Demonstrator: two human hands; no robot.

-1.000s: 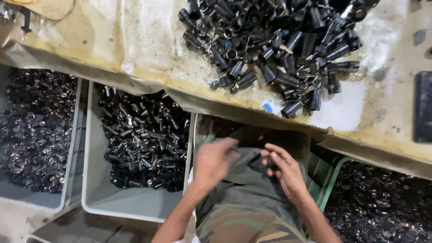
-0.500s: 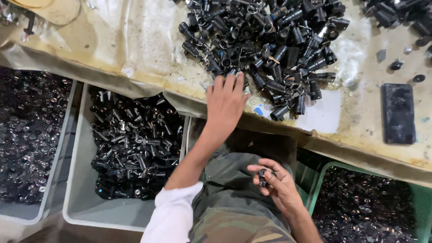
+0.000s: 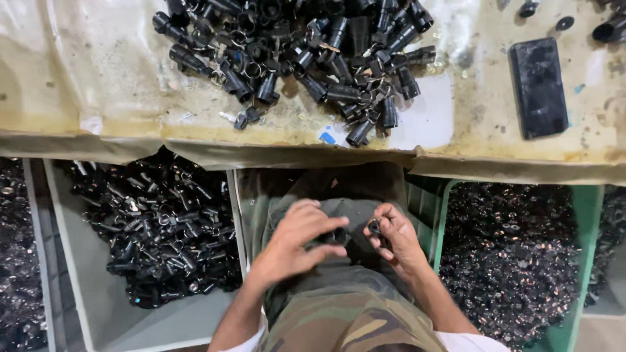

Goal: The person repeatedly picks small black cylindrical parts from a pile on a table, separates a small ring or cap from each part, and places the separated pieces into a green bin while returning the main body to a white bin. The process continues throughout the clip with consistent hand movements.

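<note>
A black tube [image 3: 337, 236] is gripped in the left hand [image 3: 297, 244] and a small ring [image 3: 375, 226] pinched in the right hand [image 3: 394, 238], brought together below the bench [image 3: 98, 98] edge, seemingly for fitting.

Left hand [image 3: 297, 238] closed over a black tube [image 3: 336, 236]; most of the tube hidden under the fingers, shape not readable. Small ring-like part [image 3: 374, 226] pinched in right hand [image 3: 394, 238], too small to identify. Heap of black tubes [image 3: 293, 52] cut by top edge. Grey bin [image 3: 78, 287] and green crate [image 3: 577, 261] cut at bottom; far-left contents blurred.
</note>
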